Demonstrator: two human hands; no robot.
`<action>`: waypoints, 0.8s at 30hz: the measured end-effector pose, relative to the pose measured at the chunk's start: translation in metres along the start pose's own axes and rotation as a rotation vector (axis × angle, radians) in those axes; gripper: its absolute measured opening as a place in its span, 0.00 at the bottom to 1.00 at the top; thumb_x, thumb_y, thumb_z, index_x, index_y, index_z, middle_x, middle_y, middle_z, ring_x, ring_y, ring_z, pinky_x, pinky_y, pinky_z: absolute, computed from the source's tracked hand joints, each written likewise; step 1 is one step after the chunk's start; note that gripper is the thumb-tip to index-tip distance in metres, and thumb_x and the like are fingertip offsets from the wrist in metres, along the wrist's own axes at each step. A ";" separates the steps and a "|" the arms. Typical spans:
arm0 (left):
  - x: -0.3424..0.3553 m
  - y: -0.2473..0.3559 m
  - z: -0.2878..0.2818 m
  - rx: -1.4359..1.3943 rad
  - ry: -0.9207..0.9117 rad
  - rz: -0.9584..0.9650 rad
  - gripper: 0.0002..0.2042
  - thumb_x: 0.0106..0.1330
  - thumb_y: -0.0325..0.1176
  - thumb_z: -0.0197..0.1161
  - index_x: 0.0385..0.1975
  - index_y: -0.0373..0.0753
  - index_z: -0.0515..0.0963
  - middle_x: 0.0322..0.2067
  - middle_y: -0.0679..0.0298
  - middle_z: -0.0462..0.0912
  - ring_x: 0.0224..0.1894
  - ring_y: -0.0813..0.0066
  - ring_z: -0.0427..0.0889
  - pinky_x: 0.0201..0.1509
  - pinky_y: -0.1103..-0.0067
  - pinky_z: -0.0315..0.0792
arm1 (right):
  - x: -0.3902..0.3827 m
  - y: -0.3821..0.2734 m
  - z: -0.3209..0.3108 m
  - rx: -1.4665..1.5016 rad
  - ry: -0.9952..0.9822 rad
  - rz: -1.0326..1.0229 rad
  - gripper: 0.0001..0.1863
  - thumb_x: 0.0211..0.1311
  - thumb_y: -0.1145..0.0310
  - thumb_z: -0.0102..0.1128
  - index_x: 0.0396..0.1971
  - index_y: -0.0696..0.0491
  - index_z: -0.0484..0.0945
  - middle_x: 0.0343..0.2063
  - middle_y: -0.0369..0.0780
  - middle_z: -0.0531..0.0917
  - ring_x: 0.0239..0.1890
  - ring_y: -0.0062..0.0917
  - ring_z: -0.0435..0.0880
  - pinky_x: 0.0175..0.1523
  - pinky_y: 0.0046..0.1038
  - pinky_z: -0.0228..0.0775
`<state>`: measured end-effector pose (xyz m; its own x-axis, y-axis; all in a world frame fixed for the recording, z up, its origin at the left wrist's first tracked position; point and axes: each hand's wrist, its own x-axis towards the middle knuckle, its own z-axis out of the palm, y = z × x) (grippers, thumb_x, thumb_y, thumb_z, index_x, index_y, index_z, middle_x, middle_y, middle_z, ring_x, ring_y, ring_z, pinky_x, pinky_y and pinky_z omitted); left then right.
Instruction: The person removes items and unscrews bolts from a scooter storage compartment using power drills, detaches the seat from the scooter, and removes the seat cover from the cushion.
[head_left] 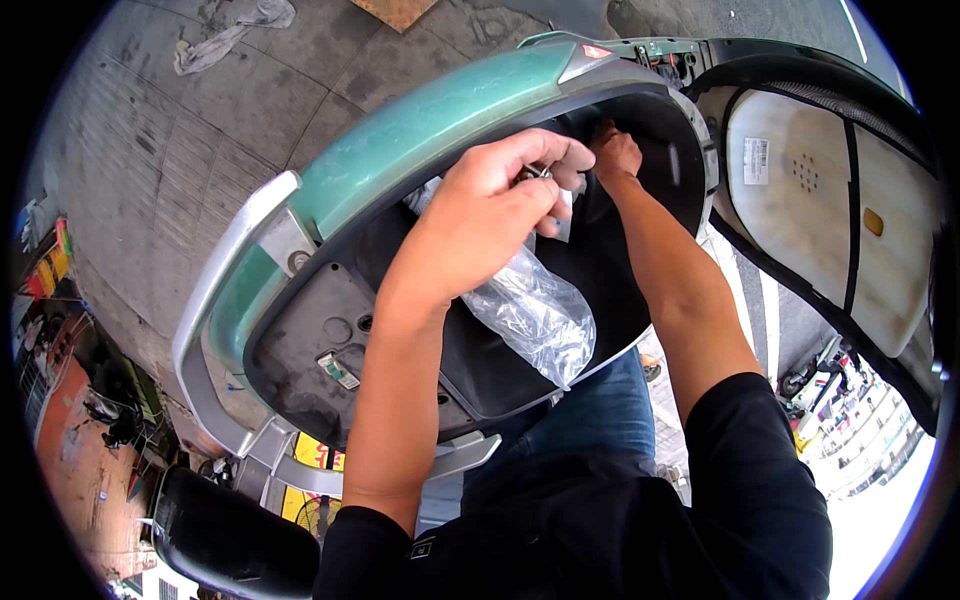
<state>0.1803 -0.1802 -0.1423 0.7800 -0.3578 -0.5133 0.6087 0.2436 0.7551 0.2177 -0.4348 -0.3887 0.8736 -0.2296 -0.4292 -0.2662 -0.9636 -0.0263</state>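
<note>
My left hand (490, 205) is above the black under-seat storage bin (672, 150) of a green scooter. Its fingers curl around some small shiny metal parts (537, 172), too small to name exactly. Below that hand lies a clear plastic bag (545, 325), crumpled in the bin, its upper end partly hidden by the hand. My right hand (617, 155) reaches into the far part of the bin, close to its inner wall. Its fingers are bent closed, and anything in them is hidden.
The scooter seat (790, 170) is raised on the right, its pale underside showing. Green bodywork (430, 125) and a silver grab rail (225, 265) border the bin on the left. A rag (225, 45) lies on the pavement. At lower left is a black seat-like shape (230, 530).
</note>
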 end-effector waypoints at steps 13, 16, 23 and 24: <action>0.005 0.008 0.011 -0.534 -0.030 0.089 0.22 0.63 0.26 0.45 0.57 0.22 0.64 0.53 0.40 0.72 0.56 0.52 0.75 0.61 0.67 0.71 | 0.002 0.003 -0.017 0.112 0.043 -0.004 0.22 0.67 0.54 0.41 0.33 0.56 0.79 0.31 0.53 0.83 0.37 0.51 0.82 0.46 0.44 0.75; 0.002 0.000 -0.003 -0.557 -0.015 0.090 0.23 0.62 0.26 0.45 0.57 0.23 0.64 0.55 0.40 0.71 0.58 0.52 0.74 0.62 0.67 0.69 | -0.060 -0.041 -0.090 0.686 0.075 -0.294 0.10 0.62 0.66 0.56 0.31 0.60 0.75 0.25 0.49 0.82 0.30 0.46 0.83 0.36 0.38 0.72; 0.003 0.003 0.002 -0.533 -0.040 0.052 0.23 0.62 0.26 0.46 0.58 0.24 0.65 0.55 0.49 0.72 0.54 0.66 0.76 0.61 0.70 0.70 | -0.154 -0.081 -0.217 0.676 0.350 -0.875 0.16 0.44 0.77 0.68 0.37 0.53 0.78 0.34 0.39 0.79 0.40 0.34 0.76 0.45 0.32 0.69; 0.004 0.000 0.002 -0.540 -0.035 0.048 0.22 0.63 0.26 0.46 0.58 0.25 0.65 0.54 0.54 0.74 0.50 0.71 0.77 0.59 0.72 0.71 | -0.151 -0.081 -0.215 0.680 0.356 -0.874 0.16 0.44 0.77 0.68 0.37 0.53 0.78 0.34 0.39 0.79 0.40 0.34 0.76 0.45 0.32 0.69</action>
<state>0.1831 -0.1836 -0.1430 0.8092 -0.3623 -0.4625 0.5674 0.6860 0.4555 0.1948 -0.3511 -0.1271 0.9040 0.3470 0.2496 0.4140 -0.5655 -0.7133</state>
